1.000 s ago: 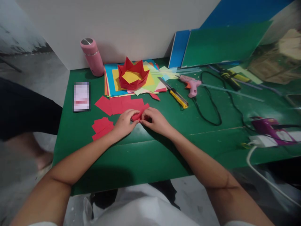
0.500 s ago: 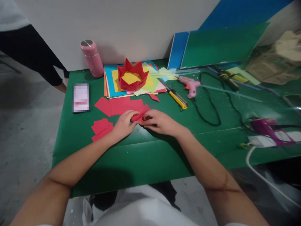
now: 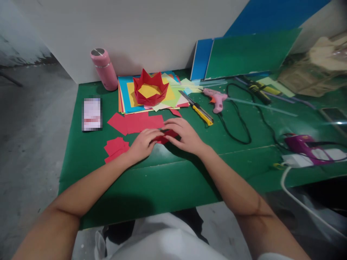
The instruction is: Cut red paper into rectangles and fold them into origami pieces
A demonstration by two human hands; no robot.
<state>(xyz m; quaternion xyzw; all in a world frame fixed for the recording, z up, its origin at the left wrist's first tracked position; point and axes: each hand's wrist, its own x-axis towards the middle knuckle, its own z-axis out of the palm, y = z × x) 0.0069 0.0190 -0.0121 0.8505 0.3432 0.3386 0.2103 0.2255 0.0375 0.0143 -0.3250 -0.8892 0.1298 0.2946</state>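
Note:
Between my hands is a small red piece of folded paper [image 3: 162, 139], low over the green table. My left hand [image 3: 143, 144] grips its left end with the fingers bent over it. My right hand [image 3: 184, 136] has its thumb and fingers around the right end, partly covering it. Just beyond my hands lie flat red paper squares [image 3: 141, 122]. A smaller pile of red paper pieces [image 3: 116, 148] rests left of my left hand. Behind them a red folded-paper ring with pointed tips [image 3: 150, 94] stands on stacked coloured sheets [image 3: 124, 94].
A pink flask [image 3: 105, 70] stands at the back left, near a blurred-out flat item [image 3: 92, 113]. To the right are a yellow utility knife [image 3: 202, 113], a pink glue gun [image 3: 217, 99] with its black cord, and a purple-and-white power strip [image 3: 303, 144]. Boards lean behind.
My right hand has shifted its fingers up and over the far side of the red paper, which now appears flatter and lower. The person at the far left has left the view.

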